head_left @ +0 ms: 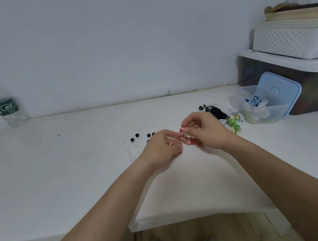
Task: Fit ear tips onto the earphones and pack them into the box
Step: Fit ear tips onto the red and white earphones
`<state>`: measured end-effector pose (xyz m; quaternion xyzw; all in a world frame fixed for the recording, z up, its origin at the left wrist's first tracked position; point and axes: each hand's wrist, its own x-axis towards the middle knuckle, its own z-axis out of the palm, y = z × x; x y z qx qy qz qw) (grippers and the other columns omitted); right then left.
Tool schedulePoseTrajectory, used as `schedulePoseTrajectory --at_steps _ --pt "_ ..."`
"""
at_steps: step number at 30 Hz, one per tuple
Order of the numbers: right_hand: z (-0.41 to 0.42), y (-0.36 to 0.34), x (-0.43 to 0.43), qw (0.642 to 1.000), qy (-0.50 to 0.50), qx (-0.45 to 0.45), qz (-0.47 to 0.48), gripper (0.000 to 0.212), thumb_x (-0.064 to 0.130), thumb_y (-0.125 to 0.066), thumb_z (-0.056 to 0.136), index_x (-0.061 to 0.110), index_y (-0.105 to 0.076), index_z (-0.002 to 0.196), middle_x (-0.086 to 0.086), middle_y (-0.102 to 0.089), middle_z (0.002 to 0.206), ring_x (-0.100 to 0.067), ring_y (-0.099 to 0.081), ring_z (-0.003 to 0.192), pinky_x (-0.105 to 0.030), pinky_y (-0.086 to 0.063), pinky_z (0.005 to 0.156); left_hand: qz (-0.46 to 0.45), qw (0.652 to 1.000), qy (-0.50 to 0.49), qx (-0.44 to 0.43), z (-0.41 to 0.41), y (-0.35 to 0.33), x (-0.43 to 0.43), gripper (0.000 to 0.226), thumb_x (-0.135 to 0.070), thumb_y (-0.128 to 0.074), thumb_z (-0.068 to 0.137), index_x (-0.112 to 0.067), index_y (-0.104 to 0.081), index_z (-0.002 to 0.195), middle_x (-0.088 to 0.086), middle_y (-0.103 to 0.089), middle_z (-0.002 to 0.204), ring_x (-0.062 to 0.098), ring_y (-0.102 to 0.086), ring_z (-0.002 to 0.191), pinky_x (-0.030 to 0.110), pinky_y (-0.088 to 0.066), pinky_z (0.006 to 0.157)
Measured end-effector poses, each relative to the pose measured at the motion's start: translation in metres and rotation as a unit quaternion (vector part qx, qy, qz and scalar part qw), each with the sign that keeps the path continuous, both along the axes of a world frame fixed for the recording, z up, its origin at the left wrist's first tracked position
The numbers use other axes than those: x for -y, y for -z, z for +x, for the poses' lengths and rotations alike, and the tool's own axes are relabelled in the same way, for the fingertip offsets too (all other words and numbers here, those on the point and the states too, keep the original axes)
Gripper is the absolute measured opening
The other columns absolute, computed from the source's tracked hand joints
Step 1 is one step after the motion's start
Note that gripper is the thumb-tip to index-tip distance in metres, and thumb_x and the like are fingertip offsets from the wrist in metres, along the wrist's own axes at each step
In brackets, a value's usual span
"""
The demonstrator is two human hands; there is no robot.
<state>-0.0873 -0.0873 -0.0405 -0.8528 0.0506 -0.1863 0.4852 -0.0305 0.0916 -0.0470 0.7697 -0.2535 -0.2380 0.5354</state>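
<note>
A red and white earphone cable (187,140) is bundled between both hands over the white table (64,174). My left hand (162,148) curls its fingers round one loop of the cable. My right hand (206,130) pinches the cable's upper end, with an earbud at its fingertips. Several black ear tips (136,135) and pale translucent ear tips (132,149) lie on the table just left of my hands. More earphones, black (215,111), white and green (233,124), are piled to the right. A clear plastic box (262,109) further right holds several earphones.
The box's blue lid (282,89) leans against a dark storage bin (290,77) with white baskets (290,39) stacked on it at the back right. A water bottle (5,106) stands at the far left by the wall. The table edge runs close in front of me.
</note>
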Motion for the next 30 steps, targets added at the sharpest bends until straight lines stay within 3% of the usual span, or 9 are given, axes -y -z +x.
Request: schedulePoseTrajectory --at_steps 4,8,12,16,20,24,30 --pt "0.002 -0.003 0.003 0.998 0.026 0.019 0.054 0.015 0.007 -0.065 0.094 0.020 -0.074 0.098 0.014 -0.068 0.079 -0.003 -0.053 0.064 -0.016 -0.048 0.068 0.031 0.998 0.011 0.048 -0.008 -0.005 -0.003 0.055 -0.032 -0.066 0.069 -0.022 -0.061 0.123 -0.001 -0.073 0.108 0.017 -0.071 0.101 0.044 -0.055 0.097" --pt "0.009 -0.009 -0.002 0.992 0.045 0.035 0.113 0.016 0.007 -0.063 0.096 0.018 -0.074 0.100 -0.006 -0.073 0.098 -0.016 -0.072 0.085 -0.029 -0.057 0.086 0.030 0.998 0.026 0.042 -0.008 -0.010 -0.008 0.044 -0.023 -0.069 0.087 -0.023 -0.059 0.130 -0.001 -0.069 0.120 0.015 -0.069 0.107 0.037 -0.054 0.100" --pt "0.020 -0.012 -0.008 0.991 0.028 0.028 0.130 0.016 0.005 -0.061 0.097 0.011 -0.074 0.104 -0.004 -0.071 0.098 -0.011 -0.072 0.076 -0.031 -0.059 0.082 0.042 0.997 0.052 -0.025 0.004 -0.020 -0.025 0.039 -0.017 -0.060 0.098 -0.025 -0.054 0.135 -0.005 -0.066 0.127 0.010 -0.063 0.117 0.032 -0.052 0.101" --pt "0.034 -0.013 -0.012 0.987 0.012 -0.012 0.159 0.016 0.004 -0.063 0.096 0.012 -0.076 0.100 0.001 -0.071 0.087 -0.009 -0.064 0.068 -0.027 -0.054 0.073 0.022 1.000 -0.009 0.013 0.030 -0.033 -0.048 0.027 -0.002 -0.054 0.096 -0.014 -0.066 0.117 0.003 -0.075 0.109 0.017 -0.073 0.096 0.029 -0.058 0.082" --pt "0.050 -0.010 -0.018 0.984 -0.002 -0.030 0.177 0.017 0.004 -0.063 0.095 0.013 -0.077 0.097 0.002 -0.073 0.087 -0.010 -0.063 0.068 -0.027 -0.051 0.070 0.093 0.975 -0.113 0.168 0.069 -0.035 -0.073 0.020 -0.002 -0.062 0.090 -0.018 -0.074 0.092 0.000 -0.073 0.083 0.012 -0.067 0.070 0.024 -0.052 0.063" --pt "0.063 -0.005 -0.025 0.980 -0.020 -0.047 0.190 0.016 0.004 -0.063 0.094 0.012 -0.077 0.096 -0.005 -0.073 0.093 -0.013 -0.064 0.071 -0.028 -0.051 0.070 0.224 0.948 -0.069 0.215 0.091 -0.030 -0.079 0.020 -0.009 -0.071 0.085 -0.028 -0.077 0.080 -0.008 -0.071 0.078 0.011 -0.066 0.077 0.021 -0.048 0.066" --pt "0.074 0.005 -0.030 0.983 -0.042 -0.042 0.175 0.012 0.004 -0.066 0.092 0.009 -0.076 0.098 0.002 -0.074 0.083 -0.010 -0.064 0.067 -0.027 -0.051 0.068 0.279 0.929 -0.030 0.240 0.094 -0.021 -0.059 0.011 -0.019 -0.079 0.080 -0.029 -0.074 0.079 -0.012 -0.073 0.083 0.012 -0.071 0.080 0.027 -0.057 0.076"
